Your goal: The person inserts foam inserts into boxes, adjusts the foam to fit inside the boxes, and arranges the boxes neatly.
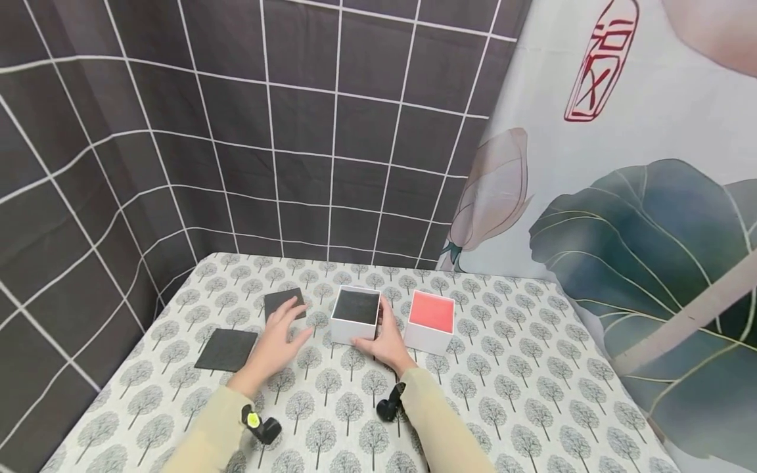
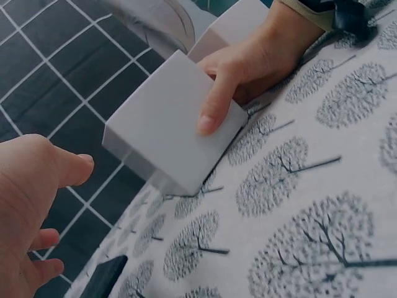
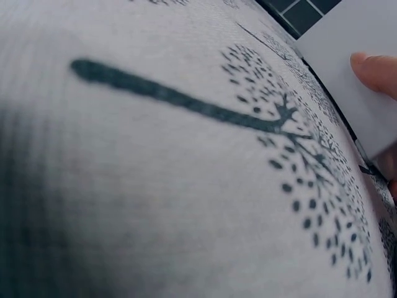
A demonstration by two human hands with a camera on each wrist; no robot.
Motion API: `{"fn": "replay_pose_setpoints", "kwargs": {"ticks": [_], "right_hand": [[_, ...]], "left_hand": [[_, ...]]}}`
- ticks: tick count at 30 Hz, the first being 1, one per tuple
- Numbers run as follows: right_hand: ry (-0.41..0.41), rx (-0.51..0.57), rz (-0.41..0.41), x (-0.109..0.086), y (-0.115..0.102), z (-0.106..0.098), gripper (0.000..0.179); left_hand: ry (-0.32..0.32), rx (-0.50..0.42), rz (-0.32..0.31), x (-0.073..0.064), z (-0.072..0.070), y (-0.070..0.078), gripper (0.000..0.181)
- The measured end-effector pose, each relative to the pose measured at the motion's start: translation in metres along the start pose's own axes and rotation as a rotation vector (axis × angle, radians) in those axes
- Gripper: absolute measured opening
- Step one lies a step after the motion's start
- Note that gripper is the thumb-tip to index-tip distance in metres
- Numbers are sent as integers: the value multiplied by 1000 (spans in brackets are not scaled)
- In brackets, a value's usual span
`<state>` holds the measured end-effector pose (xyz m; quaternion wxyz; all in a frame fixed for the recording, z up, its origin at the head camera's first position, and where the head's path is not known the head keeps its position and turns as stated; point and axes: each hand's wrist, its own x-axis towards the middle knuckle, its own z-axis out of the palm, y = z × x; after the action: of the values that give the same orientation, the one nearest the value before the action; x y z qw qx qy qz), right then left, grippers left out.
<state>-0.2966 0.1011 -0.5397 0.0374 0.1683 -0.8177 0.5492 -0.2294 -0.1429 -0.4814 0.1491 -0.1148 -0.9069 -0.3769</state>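
Note:
My right hand (image 1: 386, 336) holds a white square box (image 1: 353, 330) by its near right corner, thumb on the front face and fingers along the right side. A black square pad (image 1: 357, 305) fills the box's top. In the left wrist view the thumb presses the box's plain white front (image 2: 167, 118). My left hand (image 1: 276, 343), its fingers spread and loosely bent, reaches over a thin black square (image 1: 276, 300); whether it touches the square cannot be told. Nearer me and left lies another black square (image 1: 227, 349). The right wrist view catches only the box's edge (image 3: 338, 46) and part of the right hand (image 3: 378, 74).
Right of the held box stands a second white box (image 1: 427, 339) with a red top (image 1: 432, 311). A tree-print cloth (image 1: 322, 437) covers the table. Behind hang a dark checked curtain (image 1: 301, 171) and a lotus-print curtain (image 1: 639, 249).

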Motion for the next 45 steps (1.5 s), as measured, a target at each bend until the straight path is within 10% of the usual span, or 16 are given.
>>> {"fn": "replay_pose_setpoints", "kwargs": {"ticks": [34, 45], "right_hand": [[7, 16, -18, 2, 5, 0, 120], [21, 5, -21, 0, 1, 0, 120]], "left_hand": [[7, 180, -268, -47, -35, -45, 56], [-41, 218, -483, -56, -46, -49, 87]]}}
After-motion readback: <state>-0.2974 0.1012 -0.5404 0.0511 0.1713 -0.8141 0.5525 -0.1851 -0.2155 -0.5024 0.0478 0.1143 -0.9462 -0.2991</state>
